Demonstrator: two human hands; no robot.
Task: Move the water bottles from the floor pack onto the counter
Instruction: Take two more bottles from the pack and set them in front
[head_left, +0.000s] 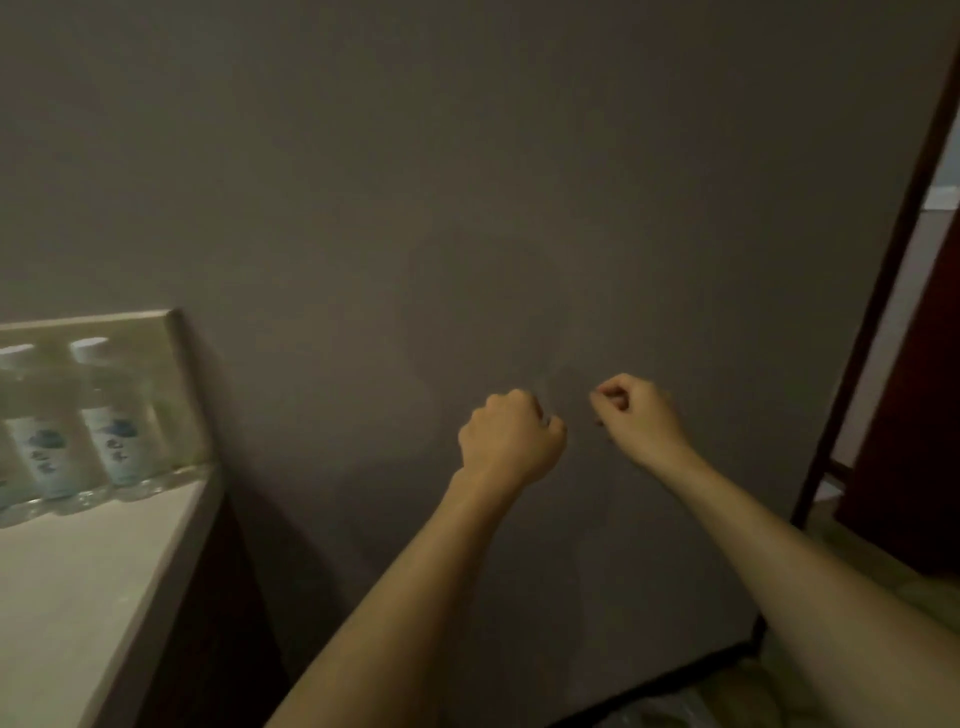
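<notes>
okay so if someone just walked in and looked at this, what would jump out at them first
Two bare forearms reach up the middle, the left hand and right hand curled into fists, holding nothing, against a plain brown wall. At far left, labelled water bottles stand in a row on the pale counter.

Grey-brown wall, pale counter, clear bottles

At left, clear bottles (111, 415) with white caps and pale blue-patterned labels stand on a cream counter (78, 582); a plain grey-brown wall (467, 208) fills the frame, with dark red-brown trim (878, 291) at right.

bottles (78, 421) stand on counter (93, 566), left of hands.
</notes>
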